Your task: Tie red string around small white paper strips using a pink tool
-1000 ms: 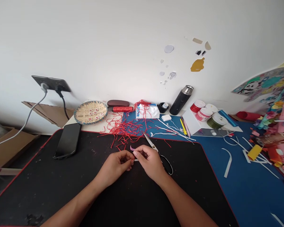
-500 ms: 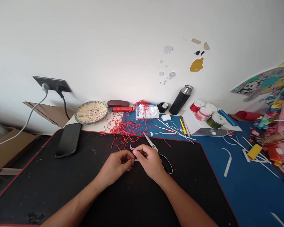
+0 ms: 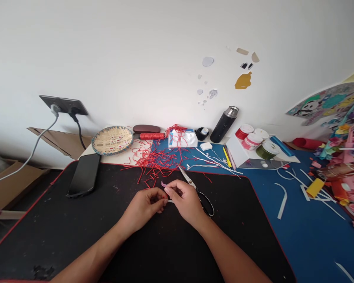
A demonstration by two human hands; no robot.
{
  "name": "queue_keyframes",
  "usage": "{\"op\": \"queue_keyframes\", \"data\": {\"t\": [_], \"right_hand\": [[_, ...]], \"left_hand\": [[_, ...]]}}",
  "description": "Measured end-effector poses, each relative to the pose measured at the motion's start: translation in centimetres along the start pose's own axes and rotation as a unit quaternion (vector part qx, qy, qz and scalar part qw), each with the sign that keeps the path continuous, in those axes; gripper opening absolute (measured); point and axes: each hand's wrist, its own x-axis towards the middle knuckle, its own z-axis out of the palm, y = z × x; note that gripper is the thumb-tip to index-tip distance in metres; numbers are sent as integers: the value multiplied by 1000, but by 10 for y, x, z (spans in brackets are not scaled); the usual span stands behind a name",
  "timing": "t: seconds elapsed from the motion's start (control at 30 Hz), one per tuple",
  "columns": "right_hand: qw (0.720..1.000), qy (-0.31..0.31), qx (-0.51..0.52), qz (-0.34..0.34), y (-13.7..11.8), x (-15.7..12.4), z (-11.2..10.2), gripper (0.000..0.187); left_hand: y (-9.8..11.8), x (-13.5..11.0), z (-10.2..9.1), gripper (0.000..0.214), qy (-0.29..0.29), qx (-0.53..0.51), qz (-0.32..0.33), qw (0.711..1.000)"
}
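Black mat [image 3: 76, 236], thin red border, pale specks. Bright blue counter [image 3: 306, 236] to its right. Red thread scraps [image 3: 156, 159] at the mat's far edge; same red on the spool [image 3: 152, 136]. Straw-tan basket [image 3: 112, 140], small red dots, blue rim. Glossy black phone [image 3: 84, 175]. Silver-bladed scissors [image 3: 188, 179], black loops. Black flask [image 3: 223, 125], steel cap. Mid-mat: white sliver [image 3: 170, 201], lilac-pink scrap [image 3: 164, 184]. Right-edge paper heap [image 3: 345, 184]: pink, yellow, teal, orange.
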Motion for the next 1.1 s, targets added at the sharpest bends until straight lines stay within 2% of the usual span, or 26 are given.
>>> {"op": "queue_keyframes", "data": {"t": [0.23,0.43,0.53,0.63,0.77,1.1], "right_hand": [[1000,13,23,0,1,1,1,15],[991,78,100,48,2,4,-8,22],[992,61,98,50,1,2,-9,24],[998,30,54,17,-2,0,-6,22],[999,19,-12,-34,-7,-2,-3,12],[998,1,-39,-45,-6,-5,0,7]], "left_hand": [[3,-2,0,17,3,-12,-1,1000],[3,5,-7,30,33,-148,-27,988],[3,6,-8,33,55,-178,-26,982],[2,6,-7,34,58,-172,-21,983],[1,4,-6,34,53,-155,-18,986],[2,2,-1,28,30,-86,-3,996]]}}
